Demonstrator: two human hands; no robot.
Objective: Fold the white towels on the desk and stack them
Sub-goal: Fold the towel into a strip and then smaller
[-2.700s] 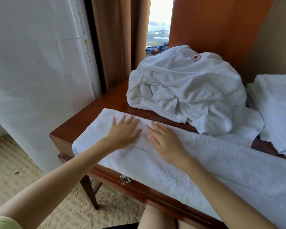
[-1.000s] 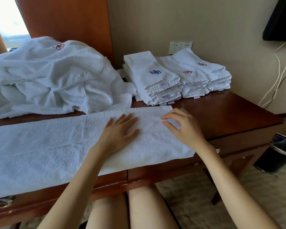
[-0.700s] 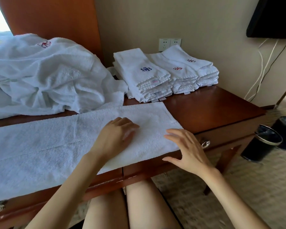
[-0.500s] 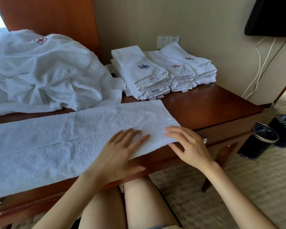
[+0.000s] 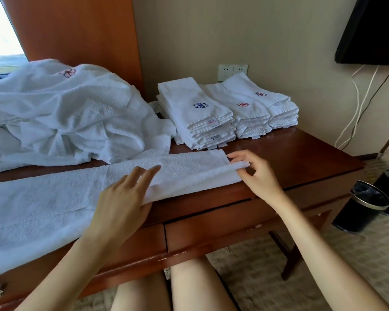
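A long white towel [image 5: 54, 198] lies flat along the front of the wooden desk [image 5: 301, 158]. Its near edge is raised and rolled toward the back at the right end. My left hand [image 5: 124, 198] holds that near edge, fingers on top and thumb at the fold. My right hand [image 5: 254, 173] pinches the lifted right-end corner between thumb and fingertips. Behind it stand two stacks of folded white towels [image 5: 195, 113], one with a blue emblem and the other [image 5: 254, 108] with red emblems. A heap of unfolded white towels [image 5: 65, 113] fills the back left.
Two black waste bins [image 5: 364, 205] stand on the carpet right of the desk. A wall socket [image 5: 233, 71] and hanging cables [image 5: 357, 104] are behind the stacks, under a dark screen [image 5: 373, 30]. My knees are under the desk drawers.
My hands slid from pressing the towel flat to its near edge and right corner. That edge is now lifted and turned over toward the back of the desk.
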